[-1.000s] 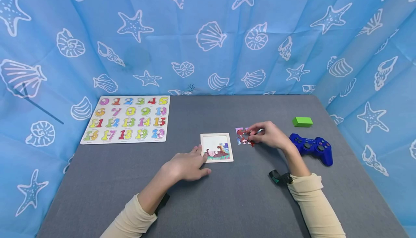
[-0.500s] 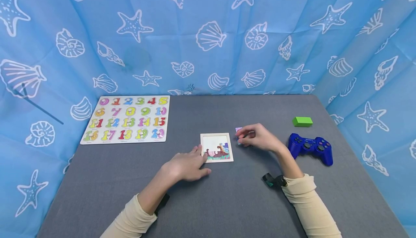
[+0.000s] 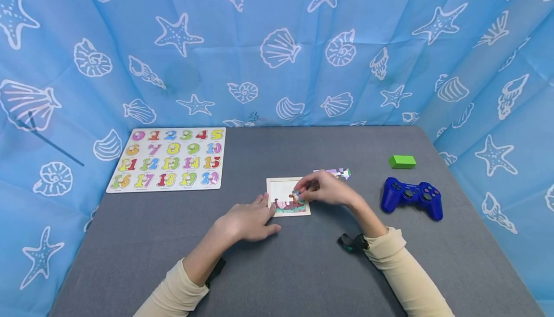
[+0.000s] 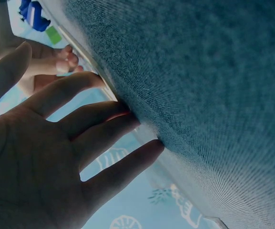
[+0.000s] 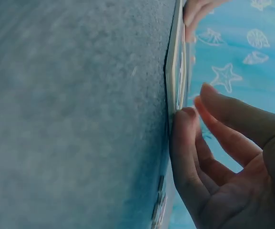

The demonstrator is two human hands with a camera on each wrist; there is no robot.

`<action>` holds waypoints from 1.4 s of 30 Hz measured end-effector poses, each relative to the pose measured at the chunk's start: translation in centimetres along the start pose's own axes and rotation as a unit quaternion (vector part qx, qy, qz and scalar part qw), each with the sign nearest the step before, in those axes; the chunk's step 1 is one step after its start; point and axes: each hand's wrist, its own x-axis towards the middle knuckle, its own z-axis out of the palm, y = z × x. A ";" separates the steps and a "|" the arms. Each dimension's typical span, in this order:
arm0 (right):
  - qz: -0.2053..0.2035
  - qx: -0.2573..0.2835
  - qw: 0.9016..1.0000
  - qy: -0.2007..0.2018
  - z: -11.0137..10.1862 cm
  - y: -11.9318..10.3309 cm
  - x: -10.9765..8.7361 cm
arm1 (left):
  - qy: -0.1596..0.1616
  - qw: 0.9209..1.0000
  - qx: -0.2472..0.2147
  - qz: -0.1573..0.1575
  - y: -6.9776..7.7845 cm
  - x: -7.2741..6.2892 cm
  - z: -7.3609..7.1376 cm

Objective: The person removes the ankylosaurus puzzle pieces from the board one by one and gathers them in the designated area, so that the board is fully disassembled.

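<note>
A small square wooden jigsaw tray point(image 3: 281, 180) lies in the middle of the table, its lower part filled with coloured picture pieces. The left hand point(image 3: 252, 220) rests palm down with its fingers spread, the fingertips on the tray's left edge. Over the tray's right side, the right hand point(image 3: 327, 188) pinches a small blue and yellow jigsaw piece point(image 3: 296, 195) between thumb and fingers. In the right wrist view the right hand point(image 5: 218, 138) has a fingertip at the tray's edge point(image 5: 170, 81); the piece is hidden there. Loose jigsaw pieces point(image 3: 344, 173) lie right of the tray, partly covered by the right hand.
A white number puzzle board point(image 3: 166, 159) lies at the back left. On the right are a green block point(image 3: 402, 162) and a blue game controller point(image 3: 412, 198). A blue curtain point(image 3: 277, 81) with shell prints hangs around the grey table point(image 3: 277, 269).
The right hand has moved left from the loose pieces to the tray's right side, uncovering some of those pieces. The left hand has stayed at the tray's left edge.
</note>
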 end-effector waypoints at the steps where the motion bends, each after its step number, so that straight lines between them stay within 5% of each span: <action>1: -0.002 -0.009 1.000 -0.003 0.1 -0.1 0.2 | 0.000 1.000 0.000 0.000 0.0 0.0 0.0; 10: 0.013 -0.114 0.993 0.004 0.9 -1.7 1.2 | 0.005 1.000 0.000 0.000 -0.1 0.0 0.0; 17: 0.043 -0.138 0.989 0.014 1.1 -2.3 1.9 | 0.005 1.000 0.001 -0.002 -0.1 0.1 0.0; 31: 0.004 -0.131 0.991 -0.005 1.0 -2.2 1.6 | 0.009 1.000 0.003 0.002 -0.1 0.1 0.1; 42: -0.013 -0.030 0.999 0.022 -0.7 -0.2 -0.9 | 0.005 1.000 0.003 -0.001 0.0 0.1 0.2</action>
